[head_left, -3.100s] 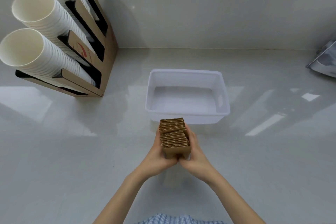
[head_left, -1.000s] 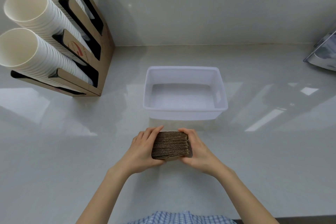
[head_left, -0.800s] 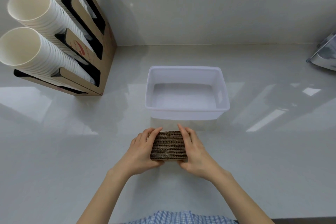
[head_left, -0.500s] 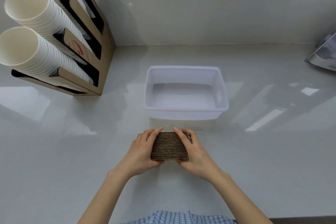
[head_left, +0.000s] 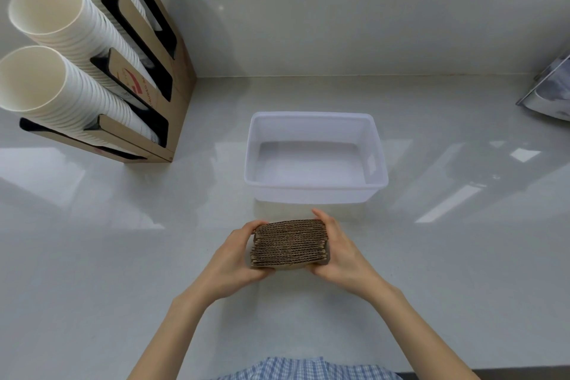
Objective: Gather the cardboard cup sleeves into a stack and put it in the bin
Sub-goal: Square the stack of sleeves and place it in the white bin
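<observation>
A stack of brown corrugated cardboard cup sleeves (head_left: pixel 289 244) is held between both hands just in front of the white plastic bin (head_left: pixel 314 191). My left hand (head_left: pixel 234 256) grips the stack's left end and my right hand (head_left: pixel 340 251) grips its right end, fingers wrapped over the far side. The sleeves' ribbed edges face up toward me. The bin sits behind the stack with nothing inside. I cannot tell whether the stack rests on the counter or is lifted slightly.
A cardboard cup dispenser (head_left: pixel 160 71) with three columns of white paper cups (head_left: pixel 61 92) leans against the wall at the back left. A shiny metal object (head_left: pixel 552 95) sits at the far right edge. The glossy white counter (head_left: pixel 462 256) ends near me.
The stack went from standing on end to lying sideways between my hands. Over the last second my right fingers shifted from the top to the stack's right end.
</observation>
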`<move>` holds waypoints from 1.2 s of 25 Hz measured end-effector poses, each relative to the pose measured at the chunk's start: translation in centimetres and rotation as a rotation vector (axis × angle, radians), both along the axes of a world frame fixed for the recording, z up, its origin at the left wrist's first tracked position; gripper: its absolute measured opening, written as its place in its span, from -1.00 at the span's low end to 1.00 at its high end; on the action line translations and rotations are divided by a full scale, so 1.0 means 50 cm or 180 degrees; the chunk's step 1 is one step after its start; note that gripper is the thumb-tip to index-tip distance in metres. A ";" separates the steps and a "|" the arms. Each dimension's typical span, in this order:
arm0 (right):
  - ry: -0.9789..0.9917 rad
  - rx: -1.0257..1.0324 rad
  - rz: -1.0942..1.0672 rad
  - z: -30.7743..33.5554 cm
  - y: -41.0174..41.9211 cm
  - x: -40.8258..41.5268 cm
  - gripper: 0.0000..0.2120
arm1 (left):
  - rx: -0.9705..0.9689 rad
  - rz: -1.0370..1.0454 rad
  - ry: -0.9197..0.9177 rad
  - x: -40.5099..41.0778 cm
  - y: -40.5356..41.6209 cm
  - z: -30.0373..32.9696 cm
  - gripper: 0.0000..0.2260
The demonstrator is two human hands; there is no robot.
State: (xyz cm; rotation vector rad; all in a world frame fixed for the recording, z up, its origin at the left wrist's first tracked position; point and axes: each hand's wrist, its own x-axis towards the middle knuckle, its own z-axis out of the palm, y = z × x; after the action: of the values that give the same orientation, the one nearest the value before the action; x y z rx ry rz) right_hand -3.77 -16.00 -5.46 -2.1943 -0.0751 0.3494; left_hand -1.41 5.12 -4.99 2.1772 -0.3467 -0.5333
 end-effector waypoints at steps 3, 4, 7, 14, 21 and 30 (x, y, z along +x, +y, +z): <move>0.0047 0.0047 -0.0060 -0.004 -0.008 -0.005 -0.14 | -0.0015 -0.0014 0.0009 0.005 -0.013 -0.005 -0.28; 0.0070 0.0062 -0.0077 -0.006 -0.008 -0.007 -0.14 | -0.0027 -0.0008 0.0008 0.005 -0.017 -0.004 -0.25; 0.0089 0.0092 -0.0080 -0.010 -0.008 -0.008 -0.14 | -0.0109 0.0013 0.0052 0.005 -0.021 -0.007 -0.21; 0.0181 0.0190 -0.0185 -0.016 0.006 -0.012 -0.06 | -0.0180 0.0063 0.0183 0.005 -0.032 -0.008 0.01; 0.0263 0.0196 -0.0255 -0.018 0.010 -0.009 -0.06 | -0.0232 0.0085 0.0130 0.001 -0.039 -0.017 0.09; 0.0603 0.0582 -0.0341 0.019 -0.004 -0.010 -0.17 | -0.0471 0.0288 0.0361 0.006 -0.018 0.006 -0.30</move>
State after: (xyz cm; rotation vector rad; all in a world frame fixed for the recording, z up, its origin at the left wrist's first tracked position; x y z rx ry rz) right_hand -4.28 -16.20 -4.51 -1.9668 0.1106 0.4693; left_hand -1.09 4.23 -4.68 2.0006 -0.2182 -0.5599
